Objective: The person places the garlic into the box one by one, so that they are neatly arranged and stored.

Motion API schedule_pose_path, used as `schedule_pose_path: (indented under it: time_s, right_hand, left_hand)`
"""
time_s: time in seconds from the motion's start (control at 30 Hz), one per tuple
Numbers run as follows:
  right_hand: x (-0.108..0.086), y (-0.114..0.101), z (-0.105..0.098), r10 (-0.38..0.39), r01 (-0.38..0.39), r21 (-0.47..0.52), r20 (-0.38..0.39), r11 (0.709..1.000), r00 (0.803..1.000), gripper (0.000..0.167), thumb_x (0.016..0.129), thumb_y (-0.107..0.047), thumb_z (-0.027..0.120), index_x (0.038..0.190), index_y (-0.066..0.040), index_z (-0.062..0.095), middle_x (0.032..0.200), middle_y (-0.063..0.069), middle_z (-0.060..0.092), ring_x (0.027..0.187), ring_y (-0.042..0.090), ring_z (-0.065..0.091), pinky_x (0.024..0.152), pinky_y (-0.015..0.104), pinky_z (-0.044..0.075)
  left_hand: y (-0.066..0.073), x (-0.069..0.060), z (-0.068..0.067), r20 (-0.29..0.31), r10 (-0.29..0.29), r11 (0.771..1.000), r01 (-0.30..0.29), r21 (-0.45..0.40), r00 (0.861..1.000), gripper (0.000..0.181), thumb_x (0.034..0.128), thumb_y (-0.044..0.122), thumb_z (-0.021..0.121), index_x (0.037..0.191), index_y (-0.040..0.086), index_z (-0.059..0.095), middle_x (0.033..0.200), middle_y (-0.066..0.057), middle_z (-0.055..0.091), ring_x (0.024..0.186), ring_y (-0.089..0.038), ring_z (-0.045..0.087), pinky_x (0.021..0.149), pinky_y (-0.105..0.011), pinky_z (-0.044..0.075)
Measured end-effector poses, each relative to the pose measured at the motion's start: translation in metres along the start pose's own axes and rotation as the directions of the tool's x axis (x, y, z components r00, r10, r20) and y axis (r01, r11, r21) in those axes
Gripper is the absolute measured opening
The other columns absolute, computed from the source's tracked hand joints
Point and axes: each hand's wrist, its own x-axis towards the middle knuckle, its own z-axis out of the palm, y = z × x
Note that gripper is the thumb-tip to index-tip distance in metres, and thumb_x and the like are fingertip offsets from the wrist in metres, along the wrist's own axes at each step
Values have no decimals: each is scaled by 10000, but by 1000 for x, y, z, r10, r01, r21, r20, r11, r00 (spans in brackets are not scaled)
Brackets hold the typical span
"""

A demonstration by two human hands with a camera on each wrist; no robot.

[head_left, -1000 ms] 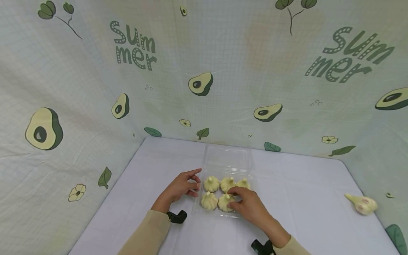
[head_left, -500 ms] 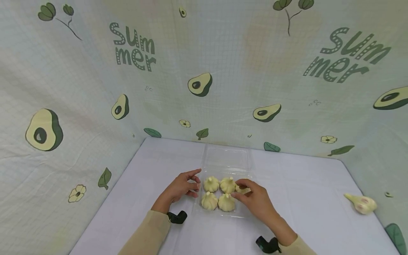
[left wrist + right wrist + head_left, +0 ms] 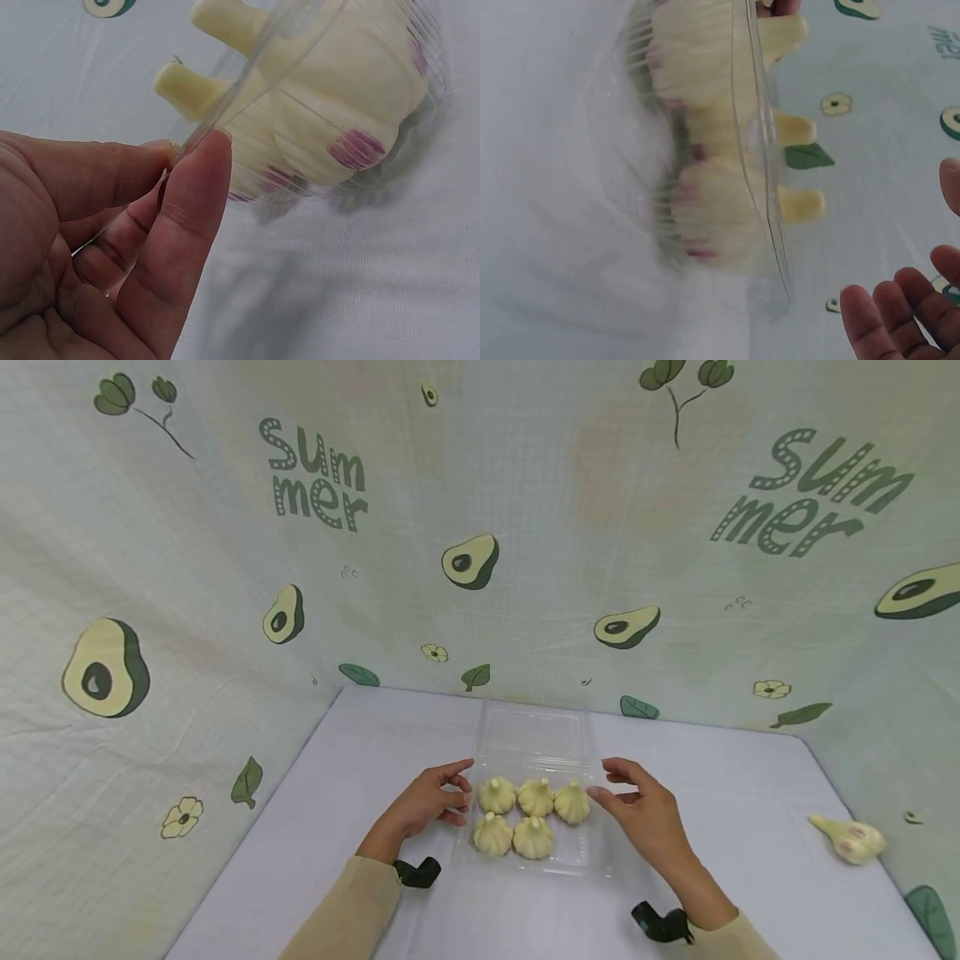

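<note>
A clear plastic box (image 3: 576, 853) with its lid (image 3: 534, 733) folded back holds several garlic bulbs (image 3: 533, 837): three along the back row, two in front. The front right spot shows bare plastic. My left hand (image 3: 431, 797) pinches the box's left rim between thumb and finger, as the left wrist view shows (image 3: 127, 232). At the box's right side my right hand (image 3: 647, 810) is spread with nothing in it; in the right wrist view its relaxed fingers (image 3: 904, 315) stand apart from the rim.
One more garlic bulb (image 3: 859, 842) with a long stem lies at the right edge of the white table (image 3: 720, 793). Printed cloth (image 3: 540, 493) hangs behind the table and at both sides.
My right hand has moved off the front middle bulb, over the back right bulb, and out to the right of the box. My left hand has stayed at the rim.
</note>
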Motion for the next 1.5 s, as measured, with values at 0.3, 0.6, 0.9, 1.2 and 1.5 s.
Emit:
schedule_pose_path:
  time_s: [0.3,0.6,0.9,1.2,1.5]
  right_hand:
    - [1,17,-24,38,-44,-59,-94,997,995,518,963,-376,794,1375,-98,644,1328,132,698,1158,314,673,792,49,494]
    - [0,40,-51,81,-101,-113,-171,988,982,554,973,-384,780,1411,-91,610,1351,150,673,1163,260,628,762,-41,401]
    - [1,64,-86,221,-243,-105,-185,964,958,738,979,-435,758,1558,-73,478,1530,241,533,1253,464,605,667,6,434]
    - [-1,92,-119,260,-304,-133,-273,943,926,767,984,-398,758,1598,-71,434,1589,225,477,1376,433,478,803,-6,438]
    - [0,108,-143,414,-464,-110,-310,879,856,824,1026,-360,704,1671,-81,274,1696,269,265,1485,515,363,1138,665,419]
  left_hand:
    - [2,3,0,-10,-1,1000,1,18,1000,723,973,-77,647,1631,102,409,1164,-135,569,808,-189,660,679,-320,650]
    - [3,5,2,-26,5,999,-4,42,1000,721,964,-76,652,1623,111,429,1160,-127,568,779,-178,648,659,-305,638]
    - [6,6,3,-36,7,999,-5,40,999,721,959,-89,640,1621,110,433,1166,-134,570,800,-185,642,654,-315,637]
    - [5,5,2,-27,10,999,-9,34,1000,722,960,-86,642,1623,95,423,1171,-147,568,807,-189,637,655,-318,639]
    - [5,6,2,-27,7,999,-6,37,1000,718,966,-78,651,1623,107,428,1174,-149,573,792,-187,646,654,-320,641]
